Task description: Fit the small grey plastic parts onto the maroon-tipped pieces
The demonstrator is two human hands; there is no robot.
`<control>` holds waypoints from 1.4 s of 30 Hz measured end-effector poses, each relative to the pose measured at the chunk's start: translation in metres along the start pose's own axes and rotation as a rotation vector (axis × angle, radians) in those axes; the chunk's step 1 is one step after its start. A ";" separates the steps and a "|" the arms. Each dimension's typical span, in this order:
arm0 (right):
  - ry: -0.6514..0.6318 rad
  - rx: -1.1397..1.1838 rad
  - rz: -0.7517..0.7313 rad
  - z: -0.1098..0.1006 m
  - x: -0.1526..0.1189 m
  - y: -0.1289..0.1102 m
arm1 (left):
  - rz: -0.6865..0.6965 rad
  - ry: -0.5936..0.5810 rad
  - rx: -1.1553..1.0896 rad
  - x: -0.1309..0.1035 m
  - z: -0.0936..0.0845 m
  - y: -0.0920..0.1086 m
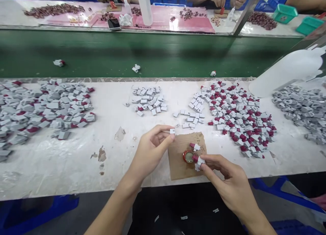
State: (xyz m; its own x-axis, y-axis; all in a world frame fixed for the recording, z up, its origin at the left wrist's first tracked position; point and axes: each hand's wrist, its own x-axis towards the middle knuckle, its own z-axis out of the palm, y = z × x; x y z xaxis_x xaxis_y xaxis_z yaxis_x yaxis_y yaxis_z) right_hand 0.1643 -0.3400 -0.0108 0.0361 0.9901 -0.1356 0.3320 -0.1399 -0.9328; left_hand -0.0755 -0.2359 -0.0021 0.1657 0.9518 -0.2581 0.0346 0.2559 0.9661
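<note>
Between thumb and fingertips, my left hand [150, 150] holds a small light-grey block [172, 131] at the upper left edge of a cardboard piece [178, 160]. My right hand [226, 180] pinches a grey and dark-red part [200, 162] over the cardboard's right side, beside a round red-rimmed cap [188, 156]. Another grey and dark-red part [195, 146] lies on the cardboard, just above the cap. Small grey blocks [192, 119] lie loose beyond the cardboard.
Piles of grey and dark-red parts lie at the left [51, 105] and right [236, 116], with grey pieces [303, 109] at far right. A white container [287, 71] leans there. Behind the green partition [152, 51], other people's hands work at another table.
</note>
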 end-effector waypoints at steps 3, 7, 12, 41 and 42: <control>0.001 -0.109 -0.099 -0.001 0.002 0.000 | -0.028 -0.008 -0.001 -0.009 0.003 -0.006; 0.006 -0.142 -0.156 0.000 0.005 -0.002 | -0.046 -0.031 0.019 -0.014 0.004 -0.007; 0.027 -0.136 -0.164 0.003 0.006 -0.004 | -0.049 -0.048 0.030 -0.015 0.007 -0.006; 0.094 0.687 0.119 -0.001 0.045 -0.015 | -0.103 -0.283 -0.266 -0.006 0.049 0.021; 0.100 0.656 0.118 -0.002 0.045 -0.014 | -0.102 -0.280 -0.251 -0.006 0.049 0.020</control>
State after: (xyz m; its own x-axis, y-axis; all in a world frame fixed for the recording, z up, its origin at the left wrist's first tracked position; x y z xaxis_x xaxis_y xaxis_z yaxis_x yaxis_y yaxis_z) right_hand 0.1628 -0.2937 -0.0029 0.1348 0.9596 -0.2470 -0.3200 -0.1938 -0.9274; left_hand -0.0272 -0.2449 0.0192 0.4375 0.8453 -0.3068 -0.1718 0.4134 0.8942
